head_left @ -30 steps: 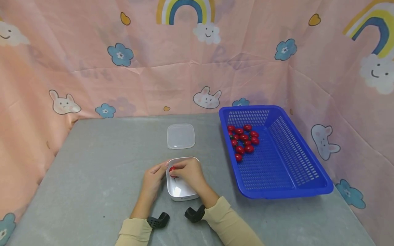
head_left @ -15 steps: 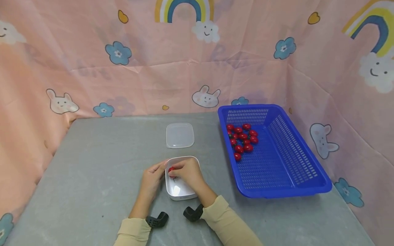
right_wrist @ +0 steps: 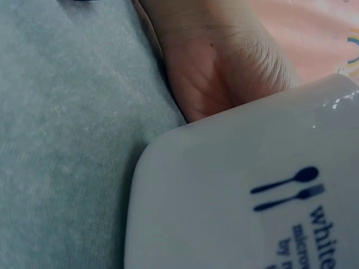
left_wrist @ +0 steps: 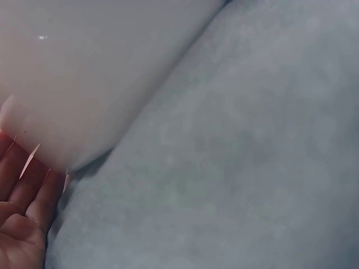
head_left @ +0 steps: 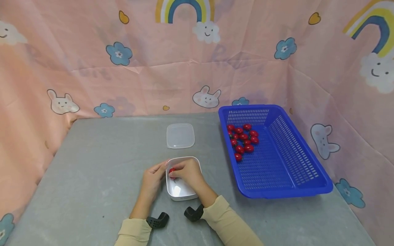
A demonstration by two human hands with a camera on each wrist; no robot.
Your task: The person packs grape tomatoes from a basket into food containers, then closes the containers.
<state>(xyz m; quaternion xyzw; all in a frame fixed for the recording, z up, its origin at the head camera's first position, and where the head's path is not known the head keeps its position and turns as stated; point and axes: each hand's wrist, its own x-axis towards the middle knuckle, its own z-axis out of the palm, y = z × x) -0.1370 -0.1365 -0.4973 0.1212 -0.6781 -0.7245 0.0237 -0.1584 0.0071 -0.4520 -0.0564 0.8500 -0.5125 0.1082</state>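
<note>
Both hands sat close together near the worktop's front, the left hand (head_left: 152, 177) and the right hand (head_left: 191, 172). A pink cloth (head_left: 147, 78) printed with rainbows, rabbits and flowers hung behind. Grey worktop (head_left: 101, 164) spread below it. To the right, a blue basket (head_left: 261, 193) stood apart from the hands. Beige sleeves (head_left: 231, 222) covered the forearms. Between the hands was a white container (head_left: 181, 188), a spoon and fork printed on its outside; just beyond it lay a translucent lid (head_left: 180, 136). Black wrist pieces (head_left: 158, 221) jutted out below the hands. Red tomatoes (head_left: 243, 137) clustered along the basket's left side, toward its far end.

The right hand blocked sight of part of the container's inside and right rim. Left fingers, nearly straight, touched the outer wall around the far left corner. Right thumb and forefinger pinched a single tomato (head_left: 171, 169) inside the container, near its left wall; those fingers partly hid it.
</note>
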